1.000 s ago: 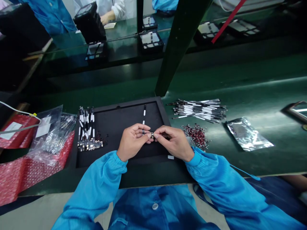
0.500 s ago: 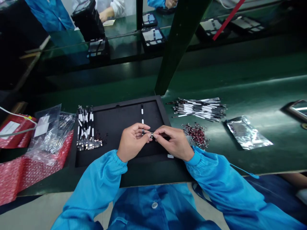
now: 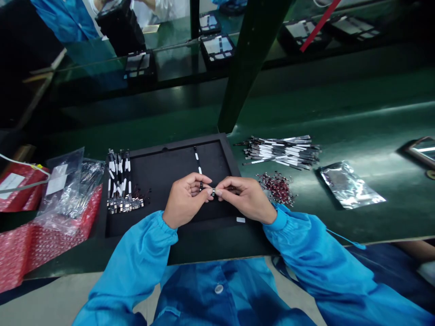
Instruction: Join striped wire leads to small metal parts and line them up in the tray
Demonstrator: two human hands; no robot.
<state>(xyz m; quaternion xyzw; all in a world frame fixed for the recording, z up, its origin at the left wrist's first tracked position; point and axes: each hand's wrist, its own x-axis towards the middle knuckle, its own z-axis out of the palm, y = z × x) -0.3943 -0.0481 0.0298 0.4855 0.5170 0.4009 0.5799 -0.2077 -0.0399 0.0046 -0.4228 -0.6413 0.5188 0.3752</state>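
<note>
Over the black tray (image 3: 163, 220), my left hand (image 3: 185, 199) is closed in a pinch on a thin black-and-white flex cable (image 3: 197, 159), whose strip sticks out beyond the fingers. The cable's small connector end (image 3: 213, 192) shows between both hands' fingertips. My right hand (image 3: 245, 197) is closed too, thumb and forefinger pinched at that end; what sits in its fingertips is too small to name. On the tray's left side lies a row of similar flex cables (image 3: 118, 181), their metal ends toward me.
Right of the tray lie a pile of flex cables (image 3: 282, 151), a heap of tiny dark-red parts (image 3: 277, 187) and a silver bag (image 3: 351, 184). Clear bags (image 3: 68, 194) and red bubble wrap (image 3: 47, 244) lie left. A green post (image 3: 243, 86) rises behind; beyond it stand black trays (image 3: 217, 47).
The cable's free end has swung slightly left and now slants. Both hands stay pinched together at the connector end, with the fingers shifting a little. The whole view has shifted slightly.
</note>
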